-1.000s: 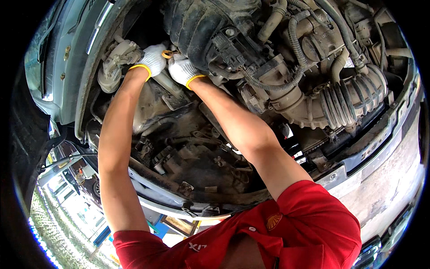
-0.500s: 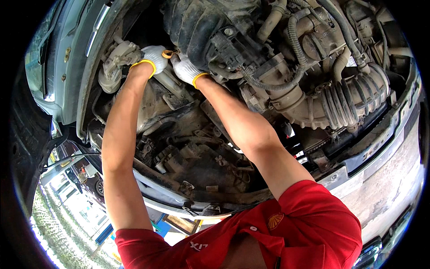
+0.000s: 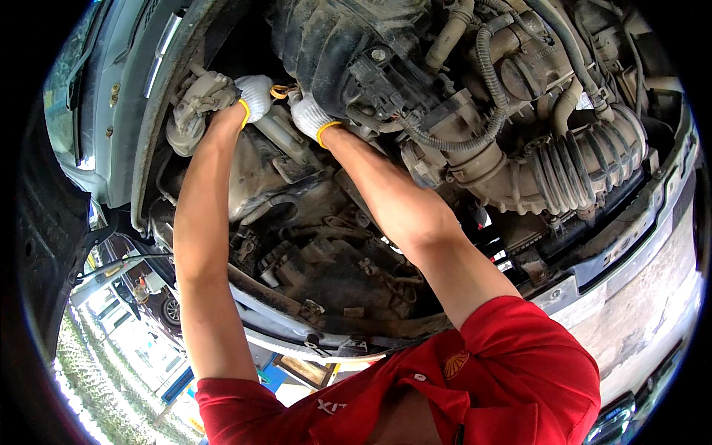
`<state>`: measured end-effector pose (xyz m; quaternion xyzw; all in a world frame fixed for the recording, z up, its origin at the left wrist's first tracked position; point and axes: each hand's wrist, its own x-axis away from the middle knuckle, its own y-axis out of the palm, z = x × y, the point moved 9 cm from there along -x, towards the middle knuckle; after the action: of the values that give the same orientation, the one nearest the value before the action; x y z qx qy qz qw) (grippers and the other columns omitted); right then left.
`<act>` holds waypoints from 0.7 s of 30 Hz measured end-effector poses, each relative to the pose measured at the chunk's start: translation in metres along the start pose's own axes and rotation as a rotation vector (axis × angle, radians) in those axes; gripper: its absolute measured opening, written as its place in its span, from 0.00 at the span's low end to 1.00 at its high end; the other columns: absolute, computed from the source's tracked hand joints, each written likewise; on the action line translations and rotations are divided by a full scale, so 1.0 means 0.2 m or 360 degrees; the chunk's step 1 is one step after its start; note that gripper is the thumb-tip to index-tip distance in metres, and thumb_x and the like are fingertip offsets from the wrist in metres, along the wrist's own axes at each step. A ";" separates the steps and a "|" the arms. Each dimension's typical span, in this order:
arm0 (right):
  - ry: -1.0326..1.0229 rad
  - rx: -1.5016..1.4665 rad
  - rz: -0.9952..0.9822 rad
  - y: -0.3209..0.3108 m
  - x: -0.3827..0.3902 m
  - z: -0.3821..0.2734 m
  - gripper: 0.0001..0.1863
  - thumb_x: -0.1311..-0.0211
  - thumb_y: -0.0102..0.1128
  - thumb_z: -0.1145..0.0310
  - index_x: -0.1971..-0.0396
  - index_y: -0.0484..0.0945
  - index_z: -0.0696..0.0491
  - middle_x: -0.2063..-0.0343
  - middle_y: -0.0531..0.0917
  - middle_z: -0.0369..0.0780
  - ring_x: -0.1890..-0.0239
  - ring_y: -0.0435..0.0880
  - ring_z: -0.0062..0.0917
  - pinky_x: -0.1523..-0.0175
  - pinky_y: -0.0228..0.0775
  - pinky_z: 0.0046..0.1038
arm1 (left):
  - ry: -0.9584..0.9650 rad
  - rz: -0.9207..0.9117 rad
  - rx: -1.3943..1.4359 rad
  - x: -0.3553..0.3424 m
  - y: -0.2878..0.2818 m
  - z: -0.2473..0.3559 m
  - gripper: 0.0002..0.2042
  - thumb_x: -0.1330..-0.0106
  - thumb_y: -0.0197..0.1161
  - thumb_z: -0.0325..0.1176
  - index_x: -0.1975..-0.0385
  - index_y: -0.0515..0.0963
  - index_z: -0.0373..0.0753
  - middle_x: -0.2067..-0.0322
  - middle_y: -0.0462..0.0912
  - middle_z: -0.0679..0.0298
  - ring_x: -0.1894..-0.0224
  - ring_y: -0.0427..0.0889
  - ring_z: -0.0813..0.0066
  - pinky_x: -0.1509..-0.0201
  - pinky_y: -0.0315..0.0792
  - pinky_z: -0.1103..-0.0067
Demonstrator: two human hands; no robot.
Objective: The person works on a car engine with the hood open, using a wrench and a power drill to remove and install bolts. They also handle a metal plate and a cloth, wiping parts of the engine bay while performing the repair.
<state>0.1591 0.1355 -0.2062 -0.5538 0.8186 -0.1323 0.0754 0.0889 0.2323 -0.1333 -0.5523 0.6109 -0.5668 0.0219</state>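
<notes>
Both my hands, in white knitted gloves with yellow cuffs, reach deep into a car's engine bay. My left hand point(image 3: 256, 98) is curled beside a dusty reservoir point(image 3: 199, 111) near the rear edge. An orange-yellow loop point(image 3: 279, 91), shaped like a pull handle, sits between the two hands, by the left fingers. My right hand point(image 3: 310, 115) is bent inward at the lower edge of the ribbed black intake manifold point(image 3: 315, 52). The fingers of both hands look closed, but their tips and whatever they grip are hidden. A grey metal pipe-like part point(image 3: 285, 137) lies just below them.
To the right run a corrugated hose point(image 3: 489, 81) and a wide ribbed air duct point(image 3: 586, 174). Dusty parts and wiring point(image 3: 326, 259) lie under my forearms. The front body edge point(image 3: 274, 326) curves close to my chest. A car wheel point(image 3: 171, 310) shows at lower left.
My left wrist has shifted slightly toward the right and tilted. My right hand has moved slightly right. The view has shifted a little; the orange-yellow loop stays between the hands.
</notes>
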 end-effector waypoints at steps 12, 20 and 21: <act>-0.0197 0.0277 0.0033 0.35 0.07 0.12 0.20 0.23 0.46 0.66 0.47 0.82 0.62 0.46 0.84 0.61 0.44 0.84 0.55 0.38 0.73 0.47 | -0.0150 0.0245 0.0357 0.20 0.16 -0.12 0.15 0.30 0.59 0.32 0.47 0.84 0.39 0.49 0.87 0.46 0.44 0.85 0.43 0.41 0.77 0.57; 0.0054 0.0052 0.0058 -0.04 -0.05 0.05 0.20 0.27 0.55 0.57 0.52 0.85 0.59 0.49 0.86 0.57 0.42 0.82 0.53 0.36 0.70 0.45 | 0.0048 0.0535 0.0536 0.29 -0.24 0.07 0.14 0.30 0.60 0.31 0.46 0.82 0.38 0.51 0.86 0.43 0.46 0.84 0.41 0.43 0.78 0.58; 0.0054 0.0054 0.0050 -0.03 -0.04 0.05 0.21 0.27 0.56 0.56 0.52 0.85 0.59 0.49 0.86 0.56 0.42 0.82 0.52 0.35 0.70 0.45 | 0.0040 0.0518 0.0542 0.29 -0.22 0.05 0.15 0.30 0.60 0.31 0.45 0.82 0.39 0.50 0.86 0.43 0.45 0.84 0.41 0.42 0.77 0.58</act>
<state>0.1709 0.1401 -0.2149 -0.5372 0.8260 -0.1542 0.0729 0.1020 0.1953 -0.0705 -0.4277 0.5877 -0.6575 0.1983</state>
